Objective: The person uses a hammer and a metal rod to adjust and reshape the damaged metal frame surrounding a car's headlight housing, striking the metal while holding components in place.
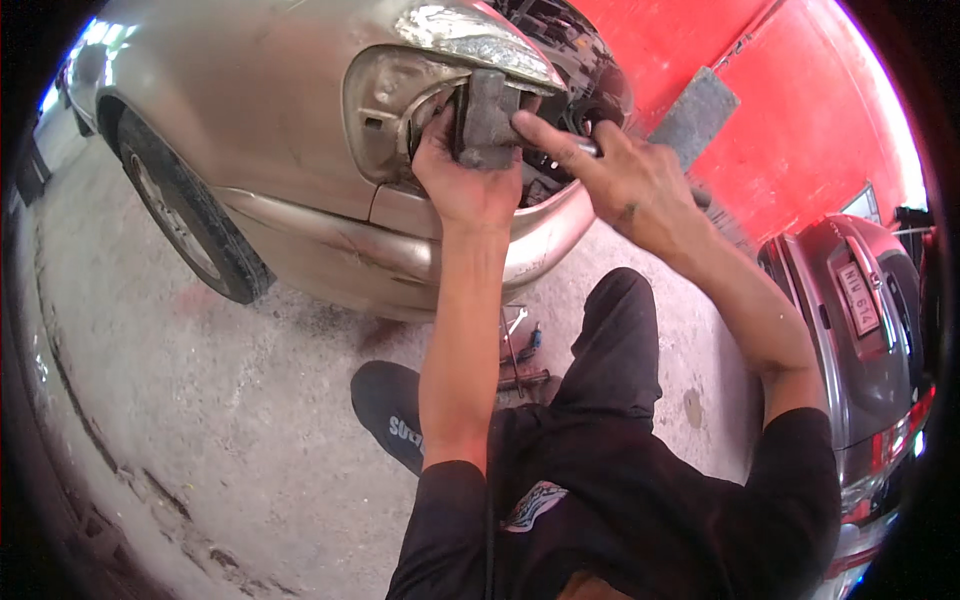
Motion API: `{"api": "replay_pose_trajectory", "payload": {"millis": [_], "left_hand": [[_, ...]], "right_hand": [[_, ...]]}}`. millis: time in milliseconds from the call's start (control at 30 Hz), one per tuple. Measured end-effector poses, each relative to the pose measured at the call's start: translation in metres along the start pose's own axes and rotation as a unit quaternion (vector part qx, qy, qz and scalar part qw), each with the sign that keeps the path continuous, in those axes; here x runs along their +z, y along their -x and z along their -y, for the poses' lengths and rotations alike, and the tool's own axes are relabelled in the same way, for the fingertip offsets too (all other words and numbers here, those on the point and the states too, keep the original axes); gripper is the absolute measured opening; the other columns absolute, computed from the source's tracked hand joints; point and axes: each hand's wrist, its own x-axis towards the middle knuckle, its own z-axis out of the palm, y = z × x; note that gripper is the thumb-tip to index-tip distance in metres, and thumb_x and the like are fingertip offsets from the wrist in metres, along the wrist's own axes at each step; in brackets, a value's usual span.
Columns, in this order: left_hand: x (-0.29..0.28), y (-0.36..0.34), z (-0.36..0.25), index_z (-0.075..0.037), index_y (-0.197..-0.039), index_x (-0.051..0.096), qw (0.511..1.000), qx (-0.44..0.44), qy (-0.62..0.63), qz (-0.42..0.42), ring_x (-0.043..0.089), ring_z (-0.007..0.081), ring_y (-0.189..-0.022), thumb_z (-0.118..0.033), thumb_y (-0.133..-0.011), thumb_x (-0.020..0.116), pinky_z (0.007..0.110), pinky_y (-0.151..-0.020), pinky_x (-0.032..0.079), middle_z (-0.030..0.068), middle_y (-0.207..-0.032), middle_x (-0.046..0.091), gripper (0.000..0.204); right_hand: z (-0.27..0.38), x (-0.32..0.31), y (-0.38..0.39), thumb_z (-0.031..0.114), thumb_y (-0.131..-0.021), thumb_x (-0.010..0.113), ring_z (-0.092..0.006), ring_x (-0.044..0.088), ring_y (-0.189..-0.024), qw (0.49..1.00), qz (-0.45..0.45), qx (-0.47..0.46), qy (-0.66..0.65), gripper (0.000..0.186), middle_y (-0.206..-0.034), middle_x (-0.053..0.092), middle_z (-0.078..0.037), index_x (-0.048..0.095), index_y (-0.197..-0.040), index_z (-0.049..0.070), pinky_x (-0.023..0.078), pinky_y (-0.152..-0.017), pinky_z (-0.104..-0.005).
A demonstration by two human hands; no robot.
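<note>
My right hand (630, 180) grips the handle of a hammer (490, 118) with a blocky, worn grey head; the index finger stretches along the handle. The head is in front of the headlight opening (385, 95) of a tan car (270, 110), at its front corner. My left hand (468, 185) is raised into that opening, right behind and below the hammer head. Its fingers look curled, but the head covers most of them and whatever they hold. Dented, scraped bare metal (470, 35) runs above the opening.
A front wheel (185, 205) stands at left. Below the bumper (400, 245), several tools (522, 345) lie on the concrete floor (270, 430), between my legs. A grey car (860, 310) is close at right, and a red wall (800, 120) rises behind.
</note>
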Motion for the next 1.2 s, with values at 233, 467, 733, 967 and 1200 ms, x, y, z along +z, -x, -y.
{"api": "replay_pose_trajectory", "payload": {"millis": [233,467,733,967,1200], "left_hand": [[-0.002,0.002,0.004,-0.003,-0.126,0.061,1.000,0.010,0.014,0.014,0.062,0.0352,-0.118,-0.021,-0.097,0.046,0.057,-0.105,0.051,0.0166,-0.127,0.065,0.037],[0.002,0.003,0.000,-0.002,-0.132,0.060,0.998,0.011,0.019,0.054,0.060,0.0398,-0.123,-0.018,-0.097,0.050,0.063,-0.112,0.045,0.0188,-0.132,0.064,0.039],[0.010,-0.001,0.000,-0.003,-0.123,0.065,0.999,0.008,-0.003,-0.035,0.065,0.0344,-0.116,-0.021,-0.096,0.052,0.061,-0.110,0.046,0.0146,-0.122,0.069,0.035],[0.004,0.000,0.004,-0.008,-0.122,0.066,0.999,0.014,-0.018,-0.030,0.065,0.0314,-0.115,-0.024,-0.097,0.050,0.059,-0.107,0.047,0.0093,-0.121,0.070,0.034],[0.008,-0.005,0.002,-0.006,-0.124,0.065,0.997,0.040,-0.062,-0.023,0.067,0.0336,-0.112,-0.022,-0.097,0.050,0.057,-0.103,0.052,0.0144,-0.122,0.069,0.034]], "right_hand": [[0.005,-0.002,0.017,-0.001,-0.088,0.059,-0.0335,0.061,-0.064,0.994,-0.072,-0.073,-0.046,0.079,-0.081,0.055,-0.013,0.041,-0.157,0.034,0.052,-0.054,-0.0431],[0.007,-0.002,0.024,0.003,-0.091,0.064,-0.0306,0.059,-0.063,0.980,-0.100,-0.086,-0.152,0.068,-0.083,0.054,-0.011,0.045,-0.155,0.014,0.050,-0.053,-0.0423],[0.000,-0.012,0.041,0.000,-0.083,0.069,-0.0292,0.066,-0.069,0.973,-0.070,-0.112,-0.188,0.070,-0.095,0.062,-0.013,0.053,-0.147,0.020,0.054,-0.053,-0.0375],[-0.004,0.010,0.011,-0.003,-0.080,0.062,-0.0279,0.059,-0.060,0.978,-0.169,-0.028,-0.118,0.079,-0.078,0.050,-0.008,0.050,-0.151,0.029,0.051,-0.051,-0.0407],[0.013,-0.003,0.034,0.002,-0.077,0.068,-0.0238,0.063,-0.065,0.960,-0.160,-0.145,-0.176,0.074,-0.085,0.056,-0.008,0.056,-0.146,0.025,0.052,-0.050,-0.0343]]}}
